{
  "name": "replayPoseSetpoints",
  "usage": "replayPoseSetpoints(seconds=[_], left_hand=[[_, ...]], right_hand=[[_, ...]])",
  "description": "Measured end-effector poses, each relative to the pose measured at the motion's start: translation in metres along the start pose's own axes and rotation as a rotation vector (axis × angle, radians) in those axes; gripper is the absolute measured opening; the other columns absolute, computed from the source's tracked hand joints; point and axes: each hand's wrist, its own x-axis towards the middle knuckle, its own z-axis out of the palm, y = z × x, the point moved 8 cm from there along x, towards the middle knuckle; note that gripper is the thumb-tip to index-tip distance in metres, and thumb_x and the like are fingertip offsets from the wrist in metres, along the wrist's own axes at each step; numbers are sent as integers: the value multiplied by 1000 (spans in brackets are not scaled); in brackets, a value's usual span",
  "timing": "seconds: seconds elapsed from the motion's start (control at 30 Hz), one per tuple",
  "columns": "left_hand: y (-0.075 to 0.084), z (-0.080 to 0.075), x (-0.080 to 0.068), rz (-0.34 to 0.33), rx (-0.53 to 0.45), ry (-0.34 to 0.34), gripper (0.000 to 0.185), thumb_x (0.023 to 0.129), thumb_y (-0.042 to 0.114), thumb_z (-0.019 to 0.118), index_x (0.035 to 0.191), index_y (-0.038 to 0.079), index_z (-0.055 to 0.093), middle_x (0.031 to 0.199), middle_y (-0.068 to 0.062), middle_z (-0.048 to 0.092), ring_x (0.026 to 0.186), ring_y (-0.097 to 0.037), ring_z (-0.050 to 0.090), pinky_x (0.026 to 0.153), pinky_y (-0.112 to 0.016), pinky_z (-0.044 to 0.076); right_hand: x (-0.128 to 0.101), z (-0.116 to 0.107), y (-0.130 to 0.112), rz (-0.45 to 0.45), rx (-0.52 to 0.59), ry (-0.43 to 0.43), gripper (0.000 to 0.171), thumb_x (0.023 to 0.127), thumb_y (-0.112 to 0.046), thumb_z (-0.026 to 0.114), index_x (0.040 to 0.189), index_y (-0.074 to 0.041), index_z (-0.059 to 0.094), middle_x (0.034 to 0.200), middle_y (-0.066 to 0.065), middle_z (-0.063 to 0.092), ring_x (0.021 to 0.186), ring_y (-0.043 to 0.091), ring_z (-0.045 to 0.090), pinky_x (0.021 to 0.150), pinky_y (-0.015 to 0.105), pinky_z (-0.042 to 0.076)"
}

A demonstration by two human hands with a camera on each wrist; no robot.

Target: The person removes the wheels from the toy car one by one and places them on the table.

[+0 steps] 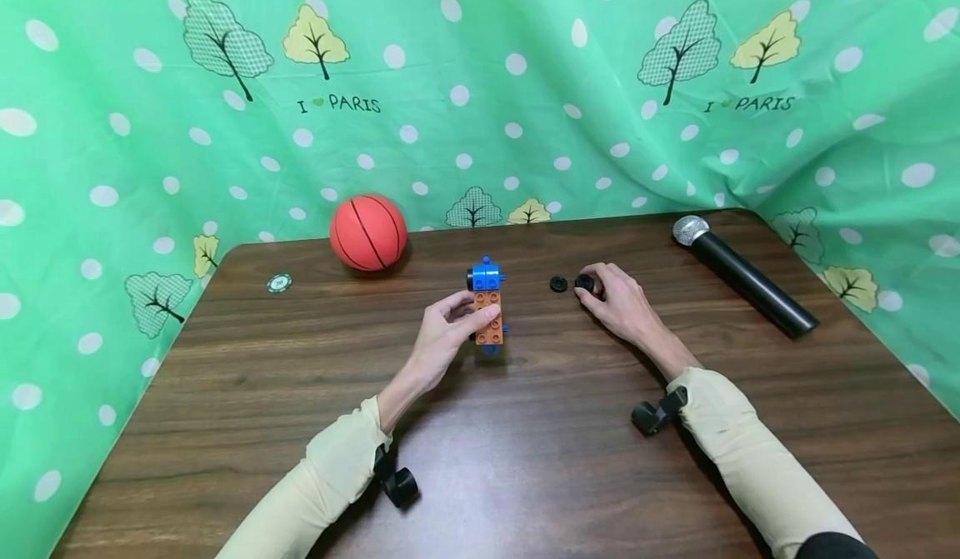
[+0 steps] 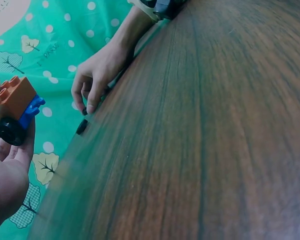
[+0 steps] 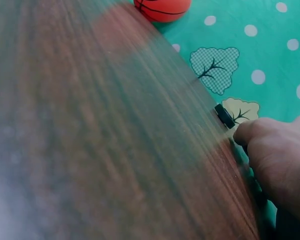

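A toy block car (image 1: 486, 299), orange bricks with blue parts at both ends, is gripped in my left hand (image 1: 438, 342), thumb across its top. Black wheels sit on its left side; one wheel (image 2: 11, 131) shows large in the left wrist view. Bare blue axle pegs stick out on the right side. Over the table to the right, my right hand (image 1: 621, 307) pinches a loose black wheel (image 1: 584, 281) between thumb and fingers. Just left of those fingertips a second loose wheel (image 1: 558, 284) lies on the wood. In the right wrist view, my right hand's back hides the pinched wheel.
A red basketball (image 1: 368, 232) sits at the table's back edge, left of the car. Farther left lies a round chip (image 1: 279, 282). A black microphone (image 1: 742, 274) rests at the back right. Behind the wooden table (image 1: 510, 459) hangs a green dotted curtain (image 1: 465, 126).
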Motion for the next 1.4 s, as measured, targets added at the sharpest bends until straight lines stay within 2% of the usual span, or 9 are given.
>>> replayPoseSetpoints(seconds=[0.23, 0.5, 0.67, 0.87, 1.1, 1.23, 1.4], left_hand=[[1, 0, 0, 8, 24, 1, 40, 88, 17, 77, 120, -6, 67, 104, -5, 67, 99, -15, 60, 85, -26, 52], [1, 0, -1, 6, 6, -5, 38, 89, 14, 76, 119, -7, 67, 101, -5, 68, 96, -14, 61, 83, -26, 53], [1, 1, -1, 10, 1, -5, 36, 89, 13, 76, 118, -7, 67, 101, -4, 67, 96, -13, 60, 82, -25, 53], [1, 4, -2, 6, -1, -30, 35, 90, 12, 75, 118, -7, 66, 100, -3, 65, 94, -13, 60, 81, -25, 53], [1, 8, -1, 10, 1, -80, 32, 91, 11, 74, 117, -5, 66, 98, -4, 68, 91, -13, 63, 80, -26, 54], [0, 11, -1, -1, 12, -125, 31, 92, 10, 74, 117, -5, 65, 98, -6, 68, 91, -14, 64, 81, -28, 54], [-3, 14, -1, -19, 35, -178, 33, 92, 12, 73, 119, -6, 64, 103, -8, 69, 93, -15, 65, 83, -29, 54]], right_hand=[[0, 0, 0, 22, 5, -24, 26, 100, -14, 69, 121, 0, 66, 91, 13, 57, 82, 29, 55, 75, 48, 45], [1, 3, 2, 52, 10, -72, 30, 101, -17, 68, 125, 2, 66, 95, 15, 57, 84, 31, 57, 77, 50, 46], [1, 4, 3, 55, 11, -74, 32, 101, -16, 68, 127, 2, 65, 96, 16, 58, 86, 31, 57, 78, 51, 47], [0, 2, 3, 53, 29, -58, 36, 100, -15, 69, 128, 5, 63, 95, 15, 58, 85, 31, 57, 78, 50, 46], [-2, -3, -2, 52, 71, -3, 34, 100, -15, 68, 127, 5, 62, 92, 13, 55, 78, 27, 54, 73, 44, 44], [-3, -7, -11, 25, 94, 51, 29, 101, -14, 67, 123, 3, 64, 90, 10, 56, 76, 23, 53, 69, 38, 44], [-6, -12, -36, -53, 170, 98, 19, 101, -10, 67, 116, 1, 67, 87, 6, 56, 73, 18, 53, 65, 27, 42]])
